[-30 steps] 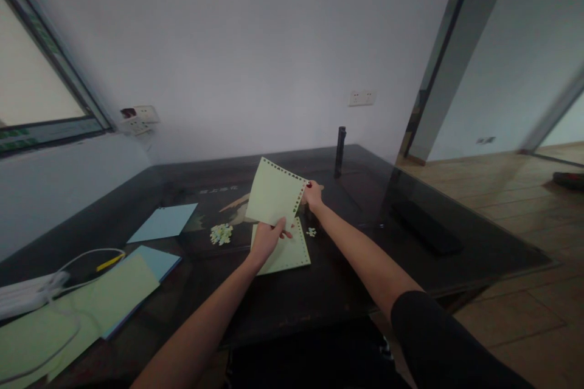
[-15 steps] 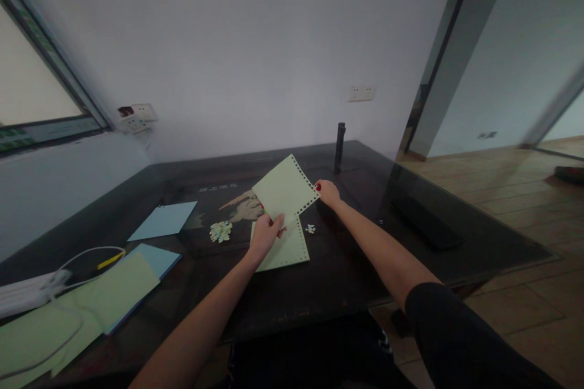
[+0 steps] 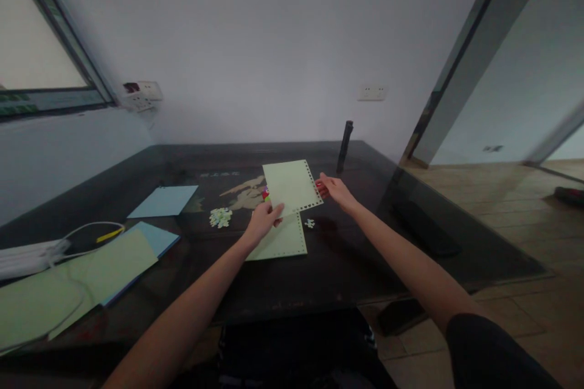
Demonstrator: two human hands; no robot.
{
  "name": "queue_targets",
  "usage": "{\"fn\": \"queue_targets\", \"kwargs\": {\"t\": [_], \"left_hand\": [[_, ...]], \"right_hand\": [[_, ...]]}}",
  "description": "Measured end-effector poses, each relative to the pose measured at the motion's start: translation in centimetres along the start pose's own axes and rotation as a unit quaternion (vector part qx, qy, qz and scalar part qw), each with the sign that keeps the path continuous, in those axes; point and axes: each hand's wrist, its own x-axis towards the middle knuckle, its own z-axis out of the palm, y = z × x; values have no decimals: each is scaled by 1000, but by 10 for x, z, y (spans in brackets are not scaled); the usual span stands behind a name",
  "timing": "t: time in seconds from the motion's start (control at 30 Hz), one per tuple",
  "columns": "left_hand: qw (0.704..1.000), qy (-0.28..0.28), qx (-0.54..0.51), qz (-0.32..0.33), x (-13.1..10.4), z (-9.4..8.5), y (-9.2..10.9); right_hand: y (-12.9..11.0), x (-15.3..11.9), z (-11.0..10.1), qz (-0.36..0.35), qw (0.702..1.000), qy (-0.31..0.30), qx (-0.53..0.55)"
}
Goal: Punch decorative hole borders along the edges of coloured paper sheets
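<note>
My left hand [image 3: 264, 220] pinches the lower left corner of a pale green sheet [image 3: 292, 185], raised and tilted above the table. Dark holes run along the sheet's right and lower edges. Behind its left edge peeks a small red and green thing [image 3: 266, 194], mostly hidden. My right hand [image 3: 335, 189] is at the right holed edge, fingers curled around a small red bit [image 3: 319, 183] whose kind I cannot make out. Below lies a second pale green sheet [image 3: 280, 240], also holed along its edges. Small pale cut-out pieces [image 3: 309, 223] lie right of it.
A heap of pale pieces [image 3: 220, 217] is on the dark table [image 3: 319, 279] to the left. Farther left are a light blue sheet [image 3: 164, 201], more green sheets [image 3: 109, 264] and a white power strip [image 3: 31, 260] with cable. A black upright object [image 3: 345, 146] stands at the back.
The held sheet has turned to sit more upright and level. My right hand has moved slightly from the sheet's corner, its fingers loosening. More of the red and green thing shows at the left edge.
</note>
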Motion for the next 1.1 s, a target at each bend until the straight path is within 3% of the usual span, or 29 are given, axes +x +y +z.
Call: {"fn": "queue_targets", "kwargs": {"t": [0.1, 0.17, 0.27, 0.47, 0.8, 0.97, 1.03, 1.1], "left_hand": [[999, -39, -18, -3, 1, 0, 0], [998, -65, -19, -15, 1, 0, 1], [997, -70, -1, -18, 2, -3, 4], [1000, -1, 3, 10, 7, -10, 0], [1000, 3, -10, 17, 6, -6, 2], [994, 58, 28, 91, 2, 0, 16], [985, 29, 96, 139, -5, 4, 24], [967, -43, 176, 180, -15, 12, 32]], "right_hand": [[0, -23, 3, 17, 994, -75, 77], [1, -35, 5, 28, 988, -84, 124], [0, -48, 6, 41, 985, -68, 151], [-6, -63, 4, 45, 987, -58, 144], [-1, -63, 6, 36, 984, 0, 175], [-7, -68, -25, 33, 984, 49, 171], [-5, -77, -45, 50, 983, 62, 168], [2, -90, -66, 66, 984, 76, 148]]}}
